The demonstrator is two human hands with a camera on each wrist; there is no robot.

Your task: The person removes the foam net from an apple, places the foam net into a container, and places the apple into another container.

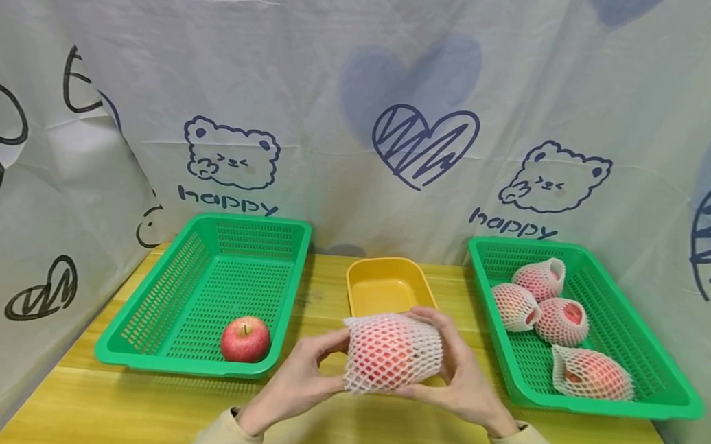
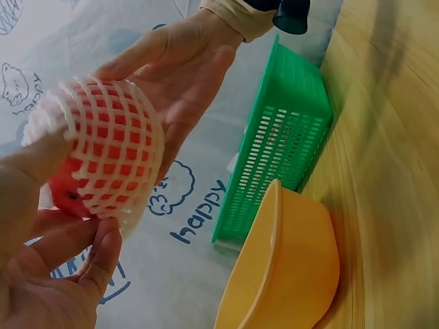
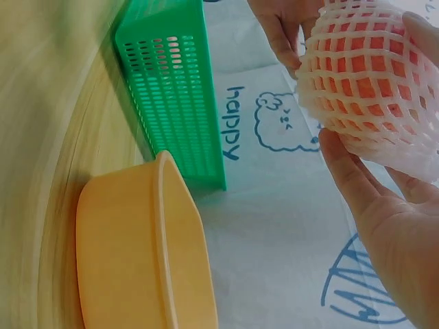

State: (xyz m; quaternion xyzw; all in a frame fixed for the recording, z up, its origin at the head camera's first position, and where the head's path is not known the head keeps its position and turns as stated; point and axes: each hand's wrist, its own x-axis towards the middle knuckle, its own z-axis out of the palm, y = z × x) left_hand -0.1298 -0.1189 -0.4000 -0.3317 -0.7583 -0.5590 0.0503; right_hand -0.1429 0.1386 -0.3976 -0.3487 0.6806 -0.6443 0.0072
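Between my two hands, above the table, is a red apple [image 1: 391, 354] in a white foam net sleeve [image 2: 113, 147]. My left hand [image 1: 302, 378] pinches the sleeve's left end between thumb and fingers. From the other side, my right hand [image 1: 467, 382] holds the netted apple, thumb below and fingers on top. Bare red skin shows at the sleeve's open end in the left wrist view. Part of the right fingers is hidden behind the net in the head view.
A green basket [image 1: 197, 364] at left holds one bare apple [image 1: 245, 339]. Another green basket [image 1: 603, 406], at right, holds several netted apples [image 1: 562, 321]. Behind my hands, a yellow bin [image 1: 388, 286] stands on the wooden table [image 1: 150, 414], before a patterned cloth [image 1: 344, 200].
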